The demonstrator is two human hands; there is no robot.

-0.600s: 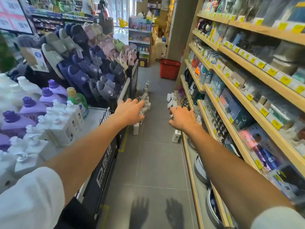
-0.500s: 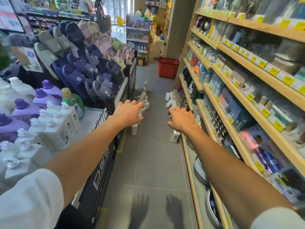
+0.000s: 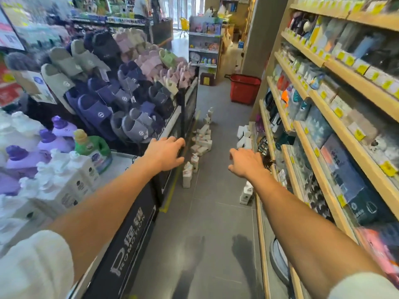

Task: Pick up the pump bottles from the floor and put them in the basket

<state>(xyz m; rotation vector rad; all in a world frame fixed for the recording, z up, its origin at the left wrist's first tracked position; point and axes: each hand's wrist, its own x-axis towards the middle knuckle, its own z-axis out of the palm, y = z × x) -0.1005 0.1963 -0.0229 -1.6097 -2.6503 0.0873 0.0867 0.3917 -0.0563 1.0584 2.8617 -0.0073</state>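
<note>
Caller: Closer now. The whole aisle has slid toward us, and both hands have dipped a touch lower out front.

Analyst: Palm-down, the left hand (image 3: 165, 152) and right hand (image 3: 246, 161) hang with fingers loosely bent, gripping nothing.

Caller: And the pump bottles (image 3: 187, 179)?

Analyst: White ones, on the grey floor (image 3: 207, 212), strung along the foot of the display stand (image 3: 133, 234) just past the left hand. A few more sit against the shelving (image 3: 367, 92) near the right hand. The red basket (image 3: 245, 89) stands far down the aisle, well apart from both hands.
</note>
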